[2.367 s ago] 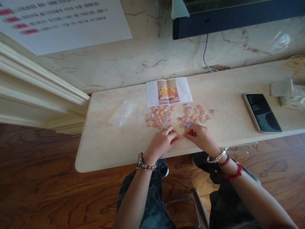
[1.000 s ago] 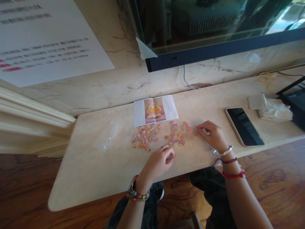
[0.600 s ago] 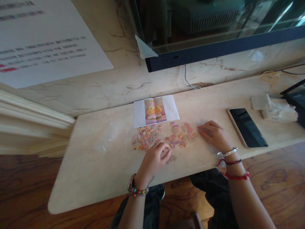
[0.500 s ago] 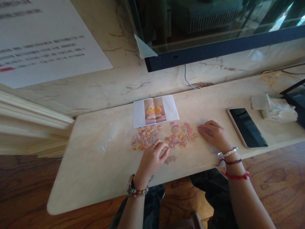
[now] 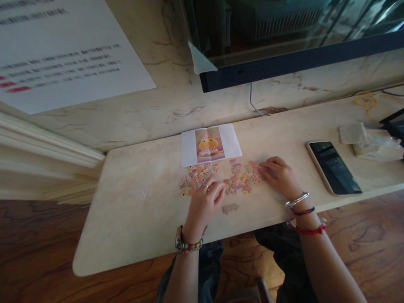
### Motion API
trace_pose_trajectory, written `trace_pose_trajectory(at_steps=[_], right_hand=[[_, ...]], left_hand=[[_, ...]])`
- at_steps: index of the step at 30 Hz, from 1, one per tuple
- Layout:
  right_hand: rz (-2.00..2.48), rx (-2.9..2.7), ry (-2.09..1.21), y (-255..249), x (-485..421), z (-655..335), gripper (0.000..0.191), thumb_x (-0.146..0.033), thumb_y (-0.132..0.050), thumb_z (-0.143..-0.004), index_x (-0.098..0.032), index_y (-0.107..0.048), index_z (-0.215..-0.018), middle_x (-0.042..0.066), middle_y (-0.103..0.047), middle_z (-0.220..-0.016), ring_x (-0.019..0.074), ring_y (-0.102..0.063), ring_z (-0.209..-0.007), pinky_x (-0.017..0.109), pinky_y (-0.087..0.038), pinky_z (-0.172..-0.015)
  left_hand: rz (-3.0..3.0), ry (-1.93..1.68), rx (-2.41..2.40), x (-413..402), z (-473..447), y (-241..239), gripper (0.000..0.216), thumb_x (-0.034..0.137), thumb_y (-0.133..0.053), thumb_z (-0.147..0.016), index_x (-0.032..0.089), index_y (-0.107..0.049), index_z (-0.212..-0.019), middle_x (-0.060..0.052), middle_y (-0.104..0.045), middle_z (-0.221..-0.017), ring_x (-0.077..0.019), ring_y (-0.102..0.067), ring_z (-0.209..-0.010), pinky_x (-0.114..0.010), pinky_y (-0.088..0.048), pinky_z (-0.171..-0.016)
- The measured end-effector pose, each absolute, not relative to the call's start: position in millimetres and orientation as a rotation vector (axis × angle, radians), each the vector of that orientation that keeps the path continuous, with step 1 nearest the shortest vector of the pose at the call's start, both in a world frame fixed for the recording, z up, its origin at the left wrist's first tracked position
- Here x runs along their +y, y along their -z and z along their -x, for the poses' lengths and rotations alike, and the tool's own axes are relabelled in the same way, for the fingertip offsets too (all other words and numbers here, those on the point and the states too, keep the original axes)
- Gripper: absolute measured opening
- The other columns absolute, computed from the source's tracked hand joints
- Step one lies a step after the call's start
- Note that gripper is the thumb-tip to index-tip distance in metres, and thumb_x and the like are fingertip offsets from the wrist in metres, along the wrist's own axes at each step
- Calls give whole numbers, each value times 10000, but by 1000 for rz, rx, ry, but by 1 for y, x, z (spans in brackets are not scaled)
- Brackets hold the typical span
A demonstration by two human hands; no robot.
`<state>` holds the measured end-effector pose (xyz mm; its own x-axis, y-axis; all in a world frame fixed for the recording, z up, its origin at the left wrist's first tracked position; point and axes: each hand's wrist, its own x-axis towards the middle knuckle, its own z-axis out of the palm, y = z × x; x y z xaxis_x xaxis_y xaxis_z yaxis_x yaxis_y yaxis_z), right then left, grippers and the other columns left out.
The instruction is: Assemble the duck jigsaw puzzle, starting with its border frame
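Pinkish puzzle strip [image 5: 230,208], long axis left-right, beside left hand [image 5: 204,203].

Home living rm, marble wall [image 5: 176,97], TV [image 5: 268,25] w/ soundbar [image 5: 299,59], wood floor [image 5: 38,244]

Pink, orange and purple puzzle pieces [image 5: 217,179] lie on a cream marbled tabletop [image 5: 142,219]. A white sheet [image 5: 211,144] shows a yellow figure on pink. The phone [image 5: 334,167] is black.

- We've got wide bare tabletop [image 5: 126,235] on the left, easy passage there.
- Loose puzzle pieces [image 5: 202,176] crowd the middle, and the picture sheet [image 5: 210,145] lies just beyond them.
- A small joined bit [image 5: 230,208] sits alone by the near edge.
- On the right, open marble runs up to the phone [image 5: 334,167].
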<state>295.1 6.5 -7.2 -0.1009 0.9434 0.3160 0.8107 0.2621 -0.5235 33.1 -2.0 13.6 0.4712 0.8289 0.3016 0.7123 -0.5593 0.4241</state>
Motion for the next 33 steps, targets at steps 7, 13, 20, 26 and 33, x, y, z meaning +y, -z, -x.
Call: trace_pose_trajectory(at_steps=[7,13,20,26,33], right_hand=[[1547,-1967,-304,3,7,-286,208,-269,-498,-802,-170,-653,-899,92,-560,-857,183,-535,-772,335,-471,-720],[1552,-1954,-312,5,7,-288,206,-269,-492,-804,-176,-654,-890,89,-564,-859,180,-536,-769,325,-468,-708],[1565,-1942,-305,3,6,-290,188,-259,-495,-800,-172,-650,-860,88,-574,-847,177,-545,-750,317,-466,-699],[1598,-1818,-323,1,5,-293,167,-247,-506,-786,-191,-646,-857,76,-587,-864,165,-563,-731,292,-473,-625],[1613,-1802,-311,0,5,-296,156,-236,-510,-780,-182,-648,-831,71,-598,-834,153,-558,-694,280,-460,-600]], left_hand=[[-2460,-661,1352,0,-32,-15,127,200,-451,-840,182,-563,-898,-35,-586,-867,-106,-568,-652,-222,-452,-594],[-2451,-660,1342,0,-31,-12,141,189,-445,-839,192,-557,-925,-35,-583,-883,-120,-585,-735,-239,-475,-674],[-2454,-638,1368,0,-32,-13,155,162,-430,-839,190,-555,-926,-38,-586,-878,-129,-586,-747,-234,-472,-664],[-2465,-614,1391,0,-32,-12,163,159,-429,-840,190,-553,-942,-40,-590,-897,-130,-587,-739,-233,-467,-654],[-2475,-634,1400,1,-30,-10,160,165,-433,-839,189,-553,-942,-38,-585,-889,-119,-581,-692,-224,-464,-634]])
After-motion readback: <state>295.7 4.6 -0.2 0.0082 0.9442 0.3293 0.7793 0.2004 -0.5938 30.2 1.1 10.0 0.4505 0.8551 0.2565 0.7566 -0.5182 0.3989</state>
